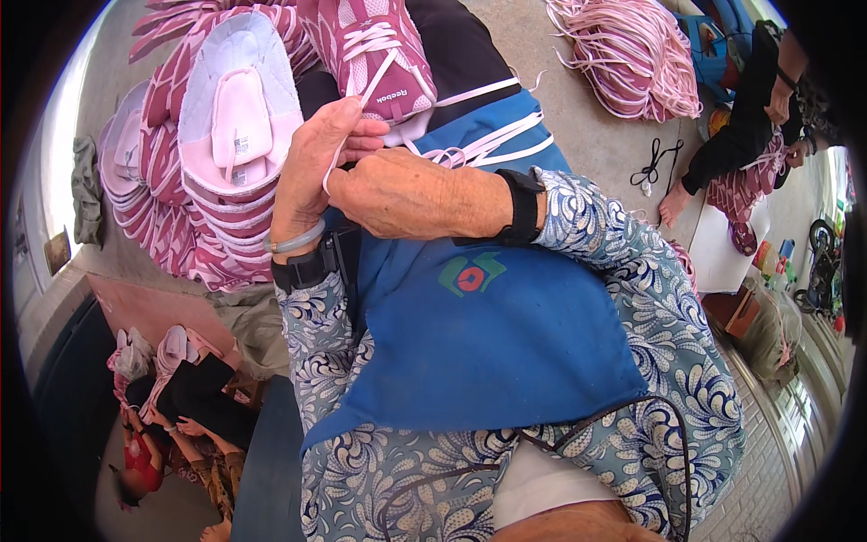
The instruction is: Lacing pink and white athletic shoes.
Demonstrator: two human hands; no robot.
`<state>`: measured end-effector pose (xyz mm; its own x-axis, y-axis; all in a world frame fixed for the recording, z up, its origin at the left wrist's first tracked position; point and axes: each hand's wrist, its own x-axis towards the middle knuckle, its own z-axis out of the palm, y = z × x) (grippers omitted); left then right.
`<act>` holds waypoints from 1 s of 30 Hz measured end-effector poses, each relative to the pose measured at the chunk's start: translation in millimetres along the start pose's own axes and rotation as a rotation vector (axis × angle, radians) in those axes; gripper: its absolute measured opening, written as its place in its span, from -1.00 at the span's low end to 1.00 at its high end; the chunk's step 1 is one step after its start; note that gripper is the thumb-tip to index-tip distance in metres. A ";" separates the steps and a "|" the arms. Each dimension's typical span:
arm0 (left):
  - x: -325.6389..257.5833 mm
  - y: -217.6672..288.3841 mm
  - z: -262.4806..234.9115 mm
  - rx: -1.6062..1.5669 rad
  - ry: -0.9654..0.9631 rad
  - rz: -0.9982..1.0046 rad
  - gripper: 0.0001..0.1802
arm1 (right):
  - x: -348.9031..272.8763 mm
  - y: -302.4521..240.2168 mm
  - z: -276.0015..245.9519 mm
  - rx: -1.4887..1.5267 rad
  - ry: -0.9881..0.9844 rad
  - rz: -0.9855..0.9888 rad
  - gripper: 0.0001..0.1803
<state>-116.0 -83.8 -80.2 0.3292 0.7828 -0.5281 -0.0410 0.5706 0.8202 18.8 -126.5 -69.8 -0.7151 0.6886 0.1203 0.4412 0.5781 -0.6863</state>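
Head view, hands (361, 176) pinching white lace (348, 126), pink shoe (370, 50) touching, shoe stack (212, 154) just left

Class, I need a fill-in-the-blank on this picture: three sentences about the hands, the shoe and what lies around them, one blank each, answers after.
1. The left hand pinches a pale ____ that runs up to the pink shoe.
2. The right hand lies over an apron coloured ____.
3. On the floor by the bundle of laces lie black ____.

Missing words: lace; blue; scissors
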 end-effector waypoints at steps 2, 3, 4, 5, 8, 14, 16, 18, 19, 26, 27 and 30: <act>4.8 -5.5 -5.7 0.147 -0.100 -0.020 -0.67 | -4.5 0.2 0.7 0.033 -0.073 0.041 -0.82; 6.0 -10.3 -7.0 0.145 -0.098 -0.017 -0.67 | -8.0 0.5 -0.6 0.065 -0.142 0.087 -0.82; 6.7 -14.6 -9.1 -0.033 -0.127 0.061 -0.69 | -12.9 2.4 -4.6 0.064 -0.145 0.084 -0.82; 6.7 -17.1 -8.8 -0.214 -0.159 0.138 -0.70 | -21.2 6.9 -11.1 0.156 -0.184 0.039 -0.81; -4.7 -6.6 15.2 -0.316 -0.225 0.130 -0.72 | -48.3 41.9 -36.1 0.321 -0.211 0.141 -0.75; -18.1 -2.6 78.4 -0.016 -0.405 0.103 -0.68 | -28.5 74.6 -25.3 1.424 0.293 0.650 -0.67; -15.8 -5.3 79.4 0.027 -0.382 0.042 -0.66 | -17.5 72.9 -24.9 1.686 0.314 0.680 -0.66; -21.2 -2.0 66.2 -0.007 -0.400 0.000 -0.65 | -12.7 85.7 -21.6 1.971 0.198 0.648 -0.70; -24.0 -0.1 55.3 -0.046 -0.417 -0.041 -0.65 | -15.5 88.9 -23.6 1.975 0.206 0.648 -0.70; -62.0 9.8 -82.0 -0.591 0.024 0.423 -0.78 | -69.3 141.3 -57.0 1.640 0.451 0.702 -0.80; -81.9 26.9 -90.6 -0.610 0.291 0.471 -0.82 | -68.7 146.9 -48.7 1.677 0.473 0.755 -0.80; -128.7 42.7 -153.6 -0.813 0.467 0.658 -0.90 | -72.5 157.4 -41.6 1.674 0.520 0.823 -0.80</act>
<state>-305.1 -122.1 -11.1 -0.3572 0.9079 -0.2192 -0.7296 -0.1246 0.6724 162.6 -67.2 -156.8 -0.2897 0.7557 -0.5874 -0.5781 -0.6273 -0.5219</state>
